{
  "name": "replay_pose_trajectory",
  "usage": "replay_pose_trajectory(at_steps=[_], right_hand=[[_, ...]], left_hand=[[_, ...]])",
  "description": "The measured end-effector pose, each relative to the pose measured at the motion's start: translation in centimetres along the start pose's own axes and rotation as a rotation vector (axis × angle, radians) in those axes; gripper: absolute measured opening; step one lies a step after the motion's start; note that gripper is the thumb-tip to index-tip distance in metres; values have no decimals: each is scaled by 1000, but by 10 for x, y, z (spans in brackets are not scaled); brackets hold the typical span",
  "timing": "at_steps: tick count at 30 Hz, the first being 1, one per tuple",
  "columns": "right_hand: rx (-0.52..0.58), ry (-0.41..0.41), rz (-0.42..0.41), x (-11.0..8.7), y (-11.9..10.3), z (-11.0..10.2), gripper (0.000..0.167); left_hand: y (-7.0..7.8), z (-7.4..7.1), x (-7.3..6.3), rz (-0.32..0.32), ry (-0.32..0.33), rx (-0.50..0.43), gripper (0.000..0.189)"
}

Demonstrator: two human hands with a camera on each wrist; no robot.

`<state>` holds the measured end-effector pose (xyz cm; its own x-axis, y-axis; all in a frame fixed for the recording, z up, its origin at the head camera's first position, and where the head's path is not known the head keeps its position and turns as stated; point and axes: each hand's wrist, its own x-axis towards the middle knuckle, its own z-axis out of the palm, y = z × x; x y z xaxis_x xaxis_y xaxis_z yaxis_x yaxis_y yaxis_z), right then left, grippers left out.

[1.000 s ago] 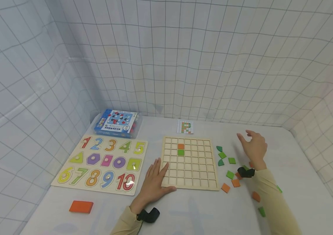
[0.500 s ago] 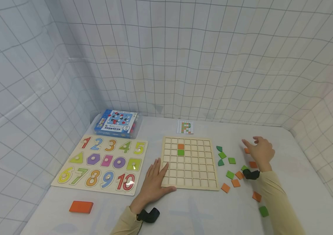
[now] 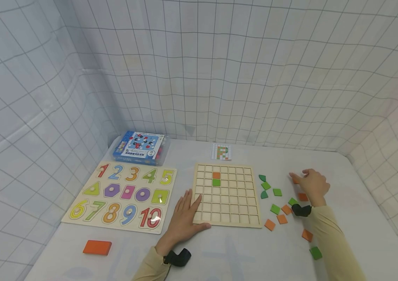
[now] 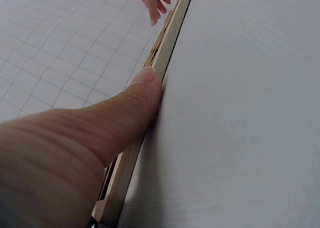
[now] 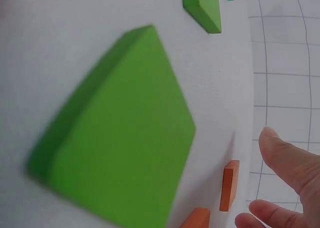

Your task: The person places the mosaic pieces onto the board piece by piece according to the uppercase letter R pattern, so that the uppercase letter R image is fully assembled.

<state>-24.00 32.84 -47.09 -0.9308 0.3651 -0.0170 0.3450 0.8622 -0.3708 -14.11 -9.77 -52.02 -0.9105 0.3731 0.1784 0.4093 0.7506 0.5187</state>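
Note:
My left hand (image 3: 182,221) rests with straight fingers on the near left corner of a wooden grid board (image 3: 234,203). In the left wrist view its thumb lies against the edge of the board (image 4: 172,35). Two square tiles sit in the grid, an orange tile (image 3: 216,175) above a green tile (image 3: 216,182). To the right, my right hand (image 3: 313,185) hovers by a loose orange tile (image 3: 296,180). The right wrist view shows the thumb and fingers of this hand (image 5: 295,180) apart, beside the orange tile (image 5: 230,186), with nothing between them.
Several loose green and orange tiles (image 3: 277,192) lie right of the board. A pattern card (image 3: 221,152) lies behind it. On the left are a number puzzle board (image 3: 119,193), a blue-labelled box (image 3: 140,147) and an orange block (image 3: 97,247). Gridded curtains (image 3: 206,78) surround the table.
My right hand has moved to the right and then lowered toward the far orange tile, uncovering other tiles near its wrist. My left hand has stayed in place on the board.

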Motion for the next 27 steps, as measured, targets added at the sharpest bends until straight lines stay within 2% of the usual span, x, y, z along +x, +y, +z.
replay_pose_trajectory(at_steps=[10, 22, 27], right_hand=[[8, -43, 17, -2, 2, 2, 64], [47, -55, 23, -3, 3, 2, 52], [101, -77, 46, -3, 2, 1, 44]], left_hand=[[-1, 1, 0, 1, 2, -2, 94], [-1, 2, 0, -6, -3, 2, 94], [-1, 2, 0, -6, -2, 2, 94]])
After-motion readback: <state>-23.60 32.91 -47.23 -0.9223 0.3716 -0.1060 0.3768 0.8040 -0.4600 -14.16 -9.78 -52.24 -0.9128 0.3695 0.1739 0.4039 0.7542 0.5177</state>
